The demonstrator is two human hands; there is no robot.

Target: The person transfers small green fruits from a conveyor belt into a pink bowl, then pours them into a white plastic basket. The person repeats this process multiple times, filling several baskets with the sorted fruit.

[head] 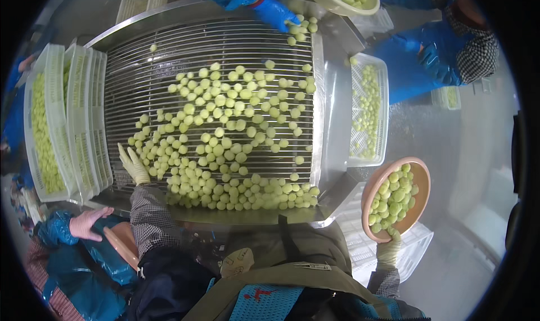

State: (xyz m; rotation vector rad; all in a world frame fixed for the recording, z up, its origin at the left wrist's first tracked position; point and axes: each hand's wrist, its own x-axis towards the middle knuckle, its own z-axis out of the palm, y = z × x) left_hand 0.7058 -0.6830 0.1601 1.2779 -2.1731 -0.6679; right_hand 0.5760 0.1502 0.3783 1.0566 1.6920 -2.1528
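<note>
My left hand [135, 165], in a pale glove, lies flat with its fingers apart on the metal bars of a sorting table [126, 85]. Its inner side borders a spread of round pale-green fruits [223, 146]. These lie thickest along the table's near edge. Out to the right, my right hand [390, 247], also gloved, grips the lower rim of a brown plastic bowl [419, 203]. Fruits of the same kind [392, 201] fill much of the tilted bowl. White plastic crates [413, 249] stand beneath and beside it.
White crates of fruit [55, 123] lean at the table's left end; another crate [382, 110] sits right. Across the table, a co-worker's blue-gloved hand [276, 15] touches fruits near a cream bowl [371, 7]. A pink-gloved hand [88, 224] is close on my left.
</note>
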